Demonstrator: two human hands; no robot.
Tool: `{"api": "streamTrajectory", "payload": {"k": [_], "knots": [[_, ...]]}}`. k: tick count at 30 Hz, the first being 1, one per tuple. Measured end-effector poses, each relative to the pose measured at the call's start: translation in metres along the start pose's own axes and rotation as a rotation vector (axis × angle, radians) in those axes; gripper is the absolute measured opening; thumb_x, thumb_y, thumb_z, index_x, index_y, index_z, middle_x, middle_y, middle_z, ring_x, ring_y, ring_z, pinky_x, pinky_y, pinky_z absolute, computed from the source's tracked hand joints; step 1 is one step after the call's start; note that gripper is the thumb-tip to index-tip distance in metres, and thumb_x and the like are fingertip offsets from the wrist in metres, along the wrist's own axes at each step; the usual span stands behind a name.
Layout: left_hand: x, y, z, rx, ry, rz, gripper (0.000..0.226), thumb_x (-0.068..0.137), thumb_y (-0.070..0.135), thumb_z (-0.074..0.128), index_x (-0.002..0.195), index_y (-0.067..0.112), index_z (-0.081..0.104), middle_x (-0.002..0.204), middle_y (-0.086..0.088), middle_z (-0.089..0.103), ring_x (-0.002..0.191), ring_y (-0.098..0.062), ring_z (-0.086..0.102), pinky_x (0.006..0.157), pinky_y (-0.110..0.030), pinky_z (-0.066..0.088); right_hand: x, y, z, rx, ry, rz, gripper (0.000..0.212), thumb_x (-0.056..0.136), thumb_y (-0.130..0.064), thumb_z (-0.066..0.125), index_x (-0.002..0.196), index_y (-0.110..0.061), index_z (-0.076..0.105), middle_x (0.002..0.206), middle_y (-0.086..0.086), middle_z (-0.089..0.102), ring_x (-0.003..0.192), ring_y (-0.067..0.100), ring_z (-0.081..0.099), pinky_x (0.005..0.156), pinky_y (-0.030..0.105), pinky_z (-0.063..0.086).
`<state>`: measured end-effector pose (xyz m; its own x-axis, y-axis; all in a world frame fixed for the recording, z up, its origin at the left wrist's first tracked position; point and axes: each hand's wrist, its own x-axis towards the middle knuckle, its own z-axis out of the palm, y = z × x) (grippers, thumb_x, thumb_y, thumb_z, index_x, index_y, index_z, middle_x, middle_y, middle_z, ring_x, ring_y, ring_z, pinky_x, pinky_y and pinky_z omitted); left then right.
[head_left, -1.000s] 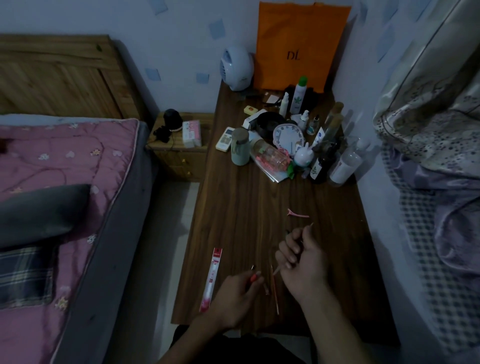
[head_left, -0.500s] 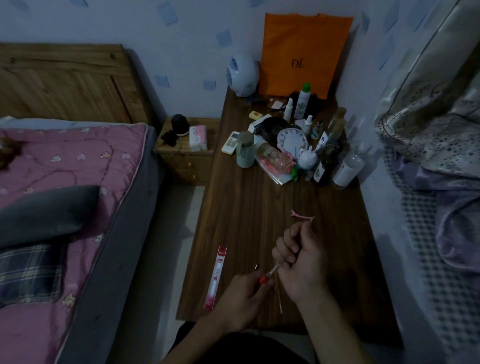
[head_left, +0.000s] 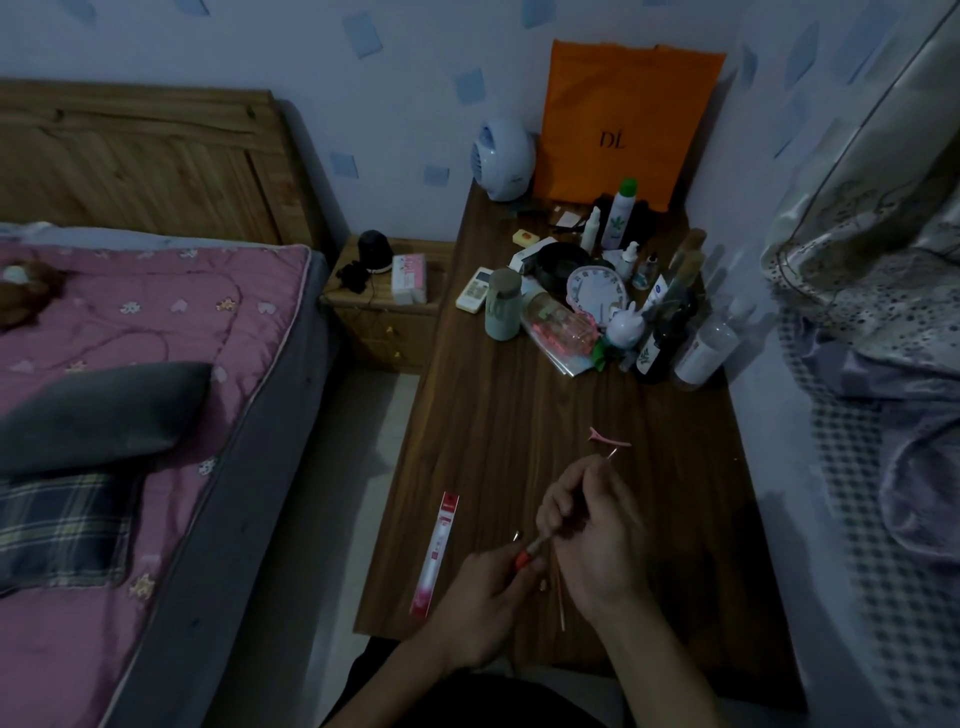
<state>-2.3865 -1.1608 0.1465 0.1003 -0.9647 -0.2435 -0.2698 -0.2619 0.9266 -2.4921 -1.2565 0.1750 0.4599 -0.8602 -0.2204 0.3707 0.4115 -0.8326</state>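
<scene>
**Thin rod and end piece: joining step in progress**

Status: Both hands work over the near edge of the surface (head_left: 519, 415). The right hand (head_left: 597, 540) has its fingers curled round a thin rod (head_left: 540, 544). The rod's far tip projects past the knuckles toward 1 o'clock. The left hand (head_left: 483, 608) pinches an orange-red end piece (head_left: 522, 559) at the rod's near end, at 7 o'clock of the right hand. Whether the piece is going on or coming off cannot be told. It appears partly seated, so the step is judged about midway. What is left is to finish the fit or the separation and set the rod down.

Near items: A red-and-white packet (head_left: 436, 556) lies at 9 o'clock of the hands. A loose stick (head_left: 560, 597) lies between the two wrists. A pink hair clip (head_left: 608, 439) lies at 12 o'clock, just beyond the rod tip.

Room: The far end of the surface carries crowded bottles (head_left: 621, 213), a clock (head_left: 595, 291), a fan (head_left: 501, 158) and an orange bag (head_left: 623, 104) against the wall. At 9 o'clock stand a bed (head_left: 156, 322) with a pink quilt and a nightstand (head_left: 384, 322). Lighting is dim.
</scene>
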Motion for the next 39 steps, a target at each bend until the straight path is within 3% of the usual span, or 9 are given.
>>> {"api": "streamTrajectory", "payload": {"k": [5, 8, 11, 14, 16, 21, 28, 32, 39], "knots": [[0.003, 0.002, -0.002, -0.021, 0.049, 0.021, 0.022, 0.098, 0.031, 0.048, 0.083, 0.03, 0.064, 0.068, 0.02, 0.064, 0.06, 0.005, 0.054, 0.058, -0.01, 0.038, -0.01, 0.01, -0.001, -0.384, -0.023, 0.034, 0.035, 0.1, -0.034, 0.042, 0.075, -0.026, 0.066, 0.071, 0.002, 0.065, 0.071, 0.015, 0.064, 0.067, 0.031, 0.052], [0.005, -0.001, 0.0, -0.003, 0.053, 0.008, 0.025, 0.099, 0.031, 0.048, 0.084, 0.02, 0.065, 0.063, 0.02, 0.061, 0.057, 0.004, 0.051, 0.056, -0.014, 0.037, -0.012, 0.01, -0.006, -0.446, 0.003, 0.084, 0.038, 0.104, -0.023, 0.045, 0.076, -0.028, 0.07, 0.075, 0.001, 0.07, 0.073, 0.013, 0.066, 0.07, 0.033, 0.051], [0.006, -0.005, 0.002, 0.022, 0.049, -0.019, 0.026, 0.099, 0.031, 0.048, 0.086, 0.016, 0.065, 0.063, 0.023, 0.061, 0.055, 0.005, 0.051, 0.054, -0.012, 0.036, -0.012, 0.008, -0.012, -0.563, 0.017, 0.118, 0.031, 0.102, -0.024, 0.051, 0.081, -0.033, 0.073, 0.081, -0.007, 0.072, 0.078, 0.007, 0.068, 0.073, 0.031, 0.052], [0.006, -0.005, 0.003, 0.038, 0.042, -0.036, 0.025, 0.099, 0.03, 0.047, 0.082, 0.024, 0.063, 0.064, 0.024, 0.062, 0.056, 0.007, 0.052, 0.055, -0.01, 0.036, -0.011, 0.009, -0.018, -0.67, 0.03, 0.132, 0.019, 0.095, -0.025, 0.062, 0.087, -0.039, 0.072, 0.09, -0.012, 0.072, 0.087, 0.004, 0.069, 0.079, 0.028, 0.055], [0.006, -0.005, 0.003, 0.067, 0.048, -0.042, 0.026, 0.099, 0.031, 0.047, 0.08, 0.026, 0.062, 0.063, 0.026, 0.062, 0.056, 0.008, 0.052, 0.053, -0.01, 0.036, -0.012, 0.012, -0.021, -0.673, 0.053, 0.134, 0.016, 0.091, -0.022, 0.068, 0.086, -0.036, 0.071, 0.091, -0.01, 0.073, 0.089, 0.007, 0.07, 0.079, 0.03, 0.058], [0.008, -0.007, 0.005, 0.072, 0.052, -0.07, 0.034, 0.098, 0.036, 0.048, 0.084, 0.011, 0.065, 0.06, 0.023, 0.06, 0.054, 0.005, 0.05, 0.053, -0.018, 0.037, -0.016, 0.015, -0.023, -0.578, 0.116, 0.136, 0.022, 0.088, -0.015, 0.071, 0.084, -0.036, 0.071, 0.092, -0.005, 0.075, 0.086, 0.01, 0.073, 0.067, 0.024, 0.059], [0.01, -0.008, 0.005, 0.084, 0.043, -0.075, 0.029, 0.099, 0.032, 0.047, 0.092, 0.013, 0.068, 0.064, 0.016, 0.062, 0.057, 0.007, 0.053, 0.054, -0.014, 0.038, -0.012, 0.018, -0.029, -0.522, 0.101, 0.194, 0.013, 0.093, -0.022, 0.067, 0.084, -0.027, 0.075, 0.082, 0.0, 0.073, 0.074, 0.007, 0.07, 0.058, 0.017, 0.052], [0.011, -0.009, 0.004, 0.101, 0.036, -0.087, 0.029, 0.1, 0.033, 0.046, 0.091, 0.015, 0.067, 0.063, 0.013, 0.06, 0.056, 0.008, 0.053, 0.056, -0.016, 0.039, -0.009, 0.024, -0.035, -0.592, 0.023, 0.23, 0.011, 0.092, -0.027, 0.066, 0.087, -0.029, 0.076, 0.077, -0.003, 0.072, 0.066, 0.005, 0.064, 0.063, 0.024, 0.052], [0.013, -0.008, 0.002, 0.14, 0.022, -0.098, 0.034, 0.1, 0.034, 0.045, 0.09, 0.011, 0.067, 0.059, 0.01, 0.056, 0.054, 0.007, 0.053, 0.056, -0.018, 0.039, -0.006, 0.031, -0.039, -0.607, 0.043, 0.256, 0.012, 0.085, -0.026, 0.071, 0.093, -0.035, 0.075, 0.094, -0.001, 0.075, 0.087, 0.017, 0.069, 0.068, 0.031, 0.052]]}}
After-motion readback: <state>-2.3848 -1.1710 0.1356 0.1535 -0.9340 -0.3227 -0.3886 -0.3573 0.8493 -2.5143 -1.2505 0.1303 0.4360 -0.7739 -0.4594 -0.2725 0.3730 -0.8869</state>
